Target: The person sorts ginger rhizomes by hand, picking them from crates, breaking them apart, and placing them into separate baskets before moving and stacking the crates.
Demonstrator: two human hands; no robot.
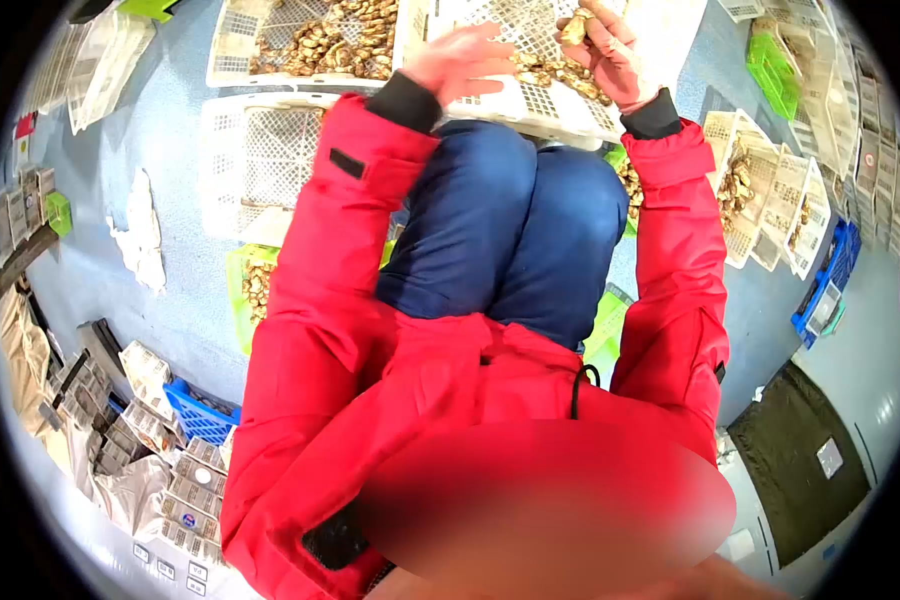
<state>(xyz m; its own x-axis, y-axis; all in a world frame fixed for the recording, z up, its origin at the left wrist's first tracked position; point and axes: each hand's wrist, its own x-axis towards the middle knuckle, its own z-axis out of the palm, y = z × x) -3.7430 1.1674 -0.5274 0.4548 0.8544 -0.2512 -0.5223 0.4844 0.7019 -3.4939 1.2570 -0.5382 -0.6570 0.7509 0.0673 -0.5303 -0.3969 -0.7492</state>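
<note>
My right hand (620,55) pinches a knobbly golden-brown piece (575,27) between thumb and fingers; its exact kind I cannot make out. Below that hand, similar pieces (560,75) lie in a white mesh crate (515,105) in front of my knees. My left hand (465,62) is over the left side of this crate, palm down with its fingers spread and nothing in them. Just left of it stands another white crate (232,75) with a heap of the same pieces (342,45).
A white crate (220,165) with a mostly bare mesh bottom lies left of my knees. Green baskets (238,300) flank my legs. White crates with pieces (735,185) lean at right. A white cloth (145,235) lies on the blue floor; a blue basket (205,412) is lower left.
</note>
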